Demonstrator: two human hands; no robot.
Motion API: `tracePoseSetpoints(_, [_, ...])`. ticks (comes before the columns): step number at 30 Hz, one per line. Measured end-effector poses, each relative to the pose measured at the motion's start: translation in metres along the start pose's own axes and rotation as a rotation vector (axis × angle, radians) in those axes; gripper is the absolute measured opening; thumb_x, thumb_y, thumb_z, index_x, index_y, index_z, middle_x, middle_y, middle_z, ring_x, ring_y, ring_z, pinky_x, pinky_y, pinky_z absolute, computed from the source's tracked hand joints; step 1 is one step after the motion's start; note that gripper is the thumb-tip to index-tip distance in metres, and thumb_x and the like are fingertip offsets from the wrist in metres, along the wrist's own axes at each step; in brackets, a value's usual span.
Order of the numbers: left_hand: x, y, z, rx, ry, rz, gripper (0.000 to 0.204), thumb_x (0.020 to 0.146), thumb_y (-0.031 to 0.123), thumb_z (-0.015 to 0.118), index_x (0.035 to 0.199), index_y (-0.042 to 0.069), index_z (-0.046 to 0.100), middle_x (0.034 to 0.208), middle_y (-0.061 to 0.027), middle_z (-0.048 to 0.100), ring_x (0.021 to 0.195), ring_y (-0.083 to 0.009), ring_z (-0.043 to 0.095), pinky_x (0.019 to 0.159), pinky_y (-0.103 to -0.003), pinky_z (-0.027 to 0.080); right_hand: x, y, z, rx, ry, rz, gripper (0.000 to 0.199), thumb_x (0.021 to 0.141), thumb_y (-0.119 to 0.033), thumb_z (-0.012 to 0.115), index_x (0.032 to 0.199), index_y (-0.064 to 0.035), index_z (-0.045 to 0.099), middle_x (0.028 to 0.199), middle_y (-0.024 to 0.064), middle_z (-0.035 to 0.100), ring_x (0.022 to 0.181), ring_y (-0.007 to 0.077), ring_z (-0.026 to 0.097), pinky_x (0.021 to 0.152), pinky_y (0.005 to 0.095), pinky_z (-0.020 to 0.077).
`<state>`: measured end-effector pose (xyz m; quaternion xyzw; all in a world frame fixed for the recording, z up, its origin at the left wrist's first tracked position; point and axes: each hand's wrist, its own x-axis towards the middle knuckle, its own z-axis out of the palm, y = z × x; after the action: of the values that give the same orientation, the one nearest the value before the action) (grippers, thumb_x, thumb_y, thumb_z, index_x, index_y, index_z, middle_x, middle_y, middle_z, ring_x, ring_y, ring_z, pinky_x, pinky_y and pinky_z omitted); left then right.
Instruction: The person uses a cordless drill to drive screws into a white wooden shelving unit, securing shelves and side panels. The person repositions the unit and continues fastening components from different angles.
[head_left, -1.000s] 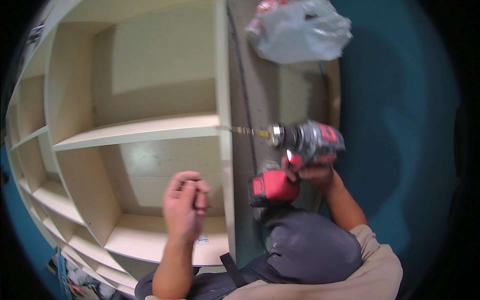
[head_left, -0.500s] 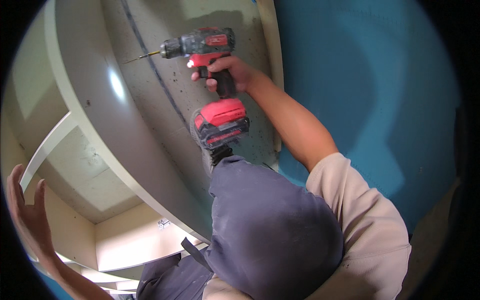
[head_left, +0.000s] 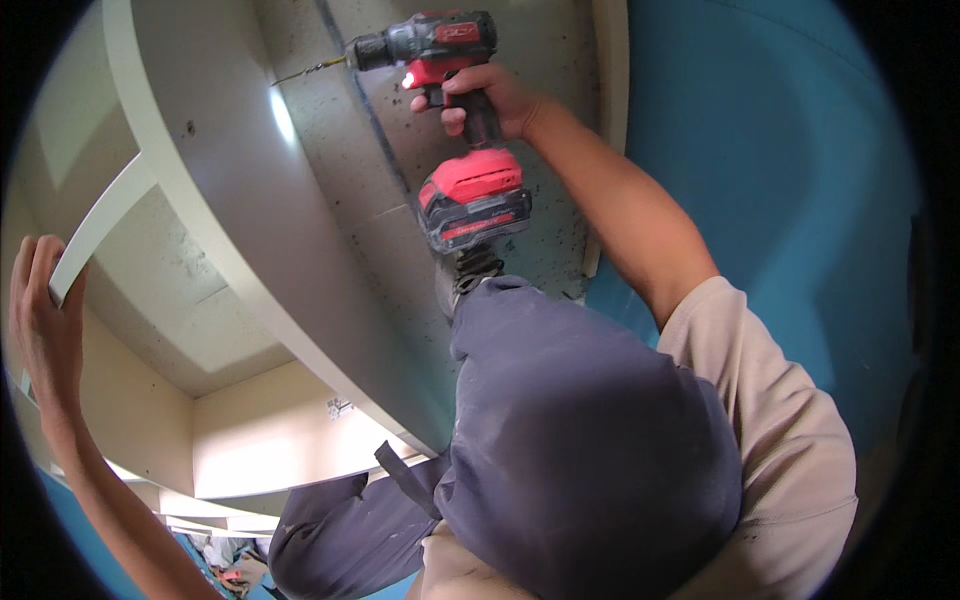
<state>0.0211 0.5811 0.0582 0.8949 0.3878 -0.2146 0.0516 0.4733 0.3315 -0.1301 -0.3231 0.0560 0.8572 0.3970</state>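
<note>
Head view now shows the right hand point(head_left: 490, 100) clenched on the red drill point(head_left: 440, 60), raised higher against the cream cabinet panel point(head_left: 220, 200), while the left hand point(head_left: 45, 320) has moved out to grasp a shelf edge point(head_left: 100, 225) left of that panel.

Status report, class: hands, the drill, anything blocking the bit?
Right hand gripping red cordless drill. Left hand on edge of shelf board. Bit at cabinet panel. Nothing in the way.
</note>
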Motion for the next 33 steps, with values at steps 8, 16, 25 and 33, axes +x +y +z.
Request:
tracePoseSetpoints(8, [0.005, 0.007, -0.012, -0.077, 0.041, 0.089, 0.017, 0.082, 0.006, 0.075, 0.093, 0.003, 0.062, 0.092, -0.0094, 0.056, 0.082, -0.0248, 0.060, 0.068, -0.029, 0.050, 0.010, 0.007, -0.009, 0.035, -0.102, 0.063, 0.044, 0.082, -0.008, 0.059, 0.125, -0.0045, 0.050, 0.096, 0.0045, 0.058, 0.063, 0.0071, 0.051, 0.067, 0.0290, 0.0470])
tracePoseSetpoints(16, [0.005, -0.012, -0.001, -0.125, -0.047, 0.064, 0.015, 0.090, 0.014, 0.069, 0.100, 0.003, 0.065, 0.089, -0.0073, 0.060, 0.078, -0.0180, 0.061, 0.066, -0.029, 0.051, 0.011, 0.005, -0.015, -0.047, -0.120, 0.046, 0.047, 0.085, -0.012, 0.060, 0.129, -0.0012, 0.046, 0.096, 0.0025, 0.056, 0.065, 0.0043, 0.049, 0.070, 0.0256, 0.0456])
tracePoseSetpoints(25, [0.006, -0.013, 0.001, -0.110, 0.062, 0.197, 0.012, 0.090, 0.012, 0.069, 0.098, 0.004, 0.065, 0.088, -0.0066, 0.059, 0.077, -0.0173, 0.060, 0.067, -0.029, 0.051, 0.010, -0.003, -0.006, -0.103, -0.089, 0.055, 0.044, 0.085, -0.012, 0.060, 0.127, -0.0041, 0.048, 0.099, 0.0033, 0.058, 0.063, 0.0053, 0.048, 0.069, 0.0264, 0.0449])
tracePoseSetpoints(33, [0.004, -0.008, -0.014, -0.039, 0.156, 0.327, 0.014, 0.083, 0.005, 0.074, 0.091, 0.004, 0.063, 0.091, -0.0082, 0.058, 0.083, -0.0195, 0.061, 0.071, -0.029, 0.051, 0.008, -0.001, 0.017, 0.011, -0.035, 0.036, 0.045, 0.083, -0.011, 0.061, 0.126, -0.0027, 0.050, 0.103, 0.0079, 0.060, 0.062, 0.0070, 0.050, 0.064, 0.0270, 0.0468])
